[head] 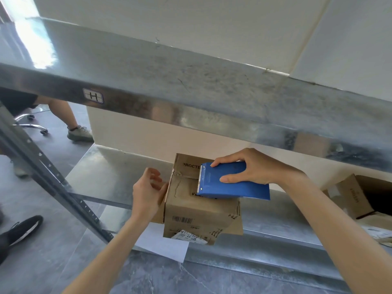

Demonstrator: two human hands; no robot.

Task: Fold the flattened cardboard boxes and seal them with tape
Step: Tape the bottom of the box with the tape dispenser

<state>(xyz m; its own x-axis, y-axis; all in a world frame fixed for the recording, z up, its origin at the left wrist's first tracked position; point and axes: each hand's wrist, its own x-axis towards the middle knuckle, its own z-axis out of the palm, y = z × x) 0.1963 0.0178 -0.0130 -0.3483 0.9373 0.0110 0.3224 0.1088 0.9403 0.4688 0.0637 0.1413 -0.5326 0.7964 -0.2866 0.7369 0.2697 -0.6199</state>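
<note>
Head view: nearest, two bare forearms reach forward over a grey floor [148,276]. A white paper [163,247] hangs over the front edge of the lower shelf [110,177], just left of the box's foot.

The box [197,211] stands at that front edge, left of the shelf's middle. Its top flaps are folded down, a barcode is on its near face, and a loose flap juts out at its lower right.

The left hand [148,192] lies with its heel against the box's left side. Its fingers are loosely curled and slightly apart, closing on nothing.

The right hand [254,166] grips a blue dispenser [233,183] lying on the box's top. The thumb is pressed to its near face and the index finger is hooked over its far edge. Its toothed end points left, over the seam between the flaps.

Further right on the same shelf, an open box [347,198] lies on its side, well apart from the first.

At the left, a slotted post [53,177] slants up beside a black shoe [23,228].

Above runs the upper shelf [191,81], with an "H" badge on its front rim. Beyond it are a white wall, another person's leg [61,113] and a chair base [31,124].
</note>
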